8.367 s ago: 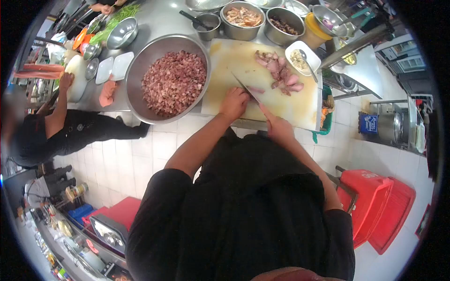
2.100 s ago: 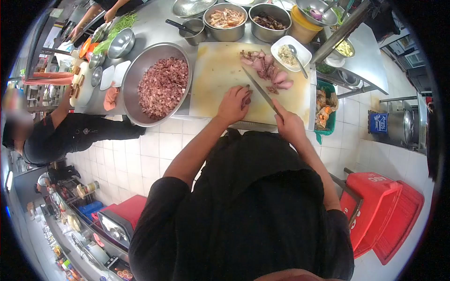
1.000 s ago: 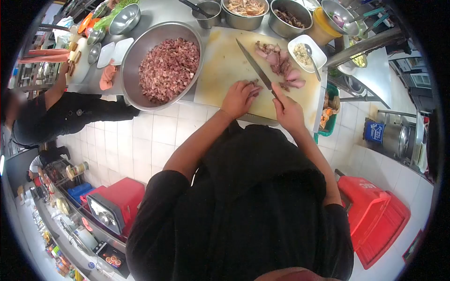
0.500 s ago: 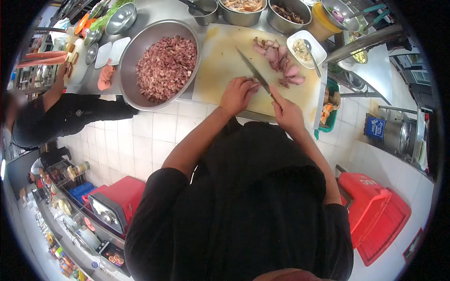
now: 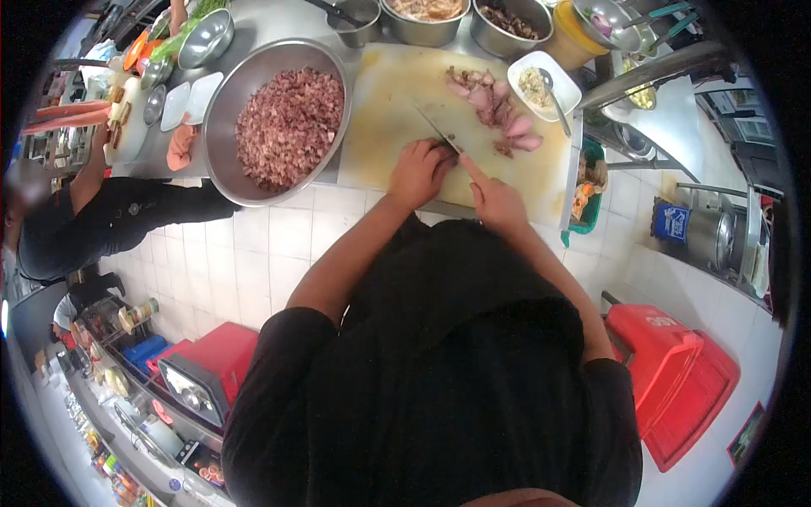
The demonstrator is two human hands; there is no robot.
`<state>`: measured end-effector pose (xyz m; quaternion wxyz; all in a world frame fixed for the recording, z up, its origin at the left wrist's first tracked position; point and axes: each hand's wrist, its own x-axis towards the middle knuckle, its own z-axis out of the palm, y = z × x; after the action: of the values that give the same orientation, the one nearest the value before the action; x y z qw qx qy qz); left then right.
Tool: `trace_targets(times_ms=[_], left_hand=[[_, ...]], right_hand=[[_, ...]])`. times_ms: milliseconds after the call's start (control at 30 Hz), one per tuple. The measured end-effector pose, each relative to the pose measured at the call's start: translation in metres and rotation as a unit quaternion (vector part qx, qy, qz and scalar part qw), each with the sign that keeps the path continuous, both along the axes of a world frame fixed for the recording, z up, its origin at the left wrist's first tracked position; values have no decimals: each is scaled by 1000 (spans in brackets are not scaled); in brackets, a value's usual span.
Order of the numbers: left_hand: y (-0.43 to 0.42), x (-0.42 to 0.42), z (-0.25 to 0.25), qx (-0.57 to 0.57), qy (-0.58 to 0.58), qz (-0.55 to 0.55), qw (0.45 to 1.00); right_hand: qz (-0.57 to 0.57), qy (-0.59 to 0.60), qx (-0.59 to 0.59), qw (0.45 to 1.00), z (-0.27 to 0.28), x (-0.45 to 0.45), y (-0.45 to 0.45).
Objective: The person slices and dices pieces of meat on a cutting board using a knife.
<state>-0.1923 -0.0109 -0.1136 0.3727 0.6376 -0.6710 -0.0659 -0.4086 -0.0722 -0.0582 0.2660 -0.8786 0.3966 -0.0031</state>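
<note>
On a worn white cutting board (image 5: 380,93), my left hand (image 5: 418,173) is closed, fingertips curled over a piece of meat that they mostly hide. Right beside those fingertips lies the blade of a knife (image 5: 436,127), its tip pointing away and to the left. My right hand (image 5: 500,205) is wrapped round the knife's pale handle. A small dark bit sits by the blade. Farther right on the board are several slices of pink meat (image 5: 519,142) with browned edges. Left of the board, a large steel bowl (image 5: 216,127) holds a heap of diced meat (image 5: 289,122).
A white dish (image 5: 568,83) with chopped garlic-like bits and a spoon stands at the board's right corner. Steel pots (image 5: 427,32) line the back. A green bin (image 5: 589,207) is below right. At left, a co-worker (image 5: 93,182) handles food on another board.
My right hand and the knife have moved slightly left and closer to my left hand. The pink piece seen under my left fingers is now mostly hidden. The whole view has shifted a little.
</note>
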Motion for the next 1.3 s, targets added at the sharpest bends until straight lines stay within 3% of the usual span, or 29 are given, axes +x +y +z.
trace_targets(times_ms=[167, 667, 800, 967, 1067, 1167, 1300], left_hand=[[5, 2, -2, 27, 21, 1, 999], [0, 1, -12, 30, 0, 26, 999], [-1, 1, -10, 20, 4, 27, 999], [-3, 0, -8, 40, -17, 36, 998], [-1, 3, -13, 45, 13, 30, 998], [3, 2, -1, 35, 33, 29, 998], [4, 1, -7, 1, 32, 47, 998]], right_hand=[[0, -36, -9, 999, 7, 5, -9], [17, 108, -5, 994, 74, -21, 29], [20, 98, -5, 995, 69, -16, 26], [9, 64, -10, 998, 10, -7, 24], [0, -14, -26, 1000, -1, -6, 21], [-19, -38, -22, 999, 10, -10, 18], [-1, 22, -10, 1000, 45, -22, 27]])
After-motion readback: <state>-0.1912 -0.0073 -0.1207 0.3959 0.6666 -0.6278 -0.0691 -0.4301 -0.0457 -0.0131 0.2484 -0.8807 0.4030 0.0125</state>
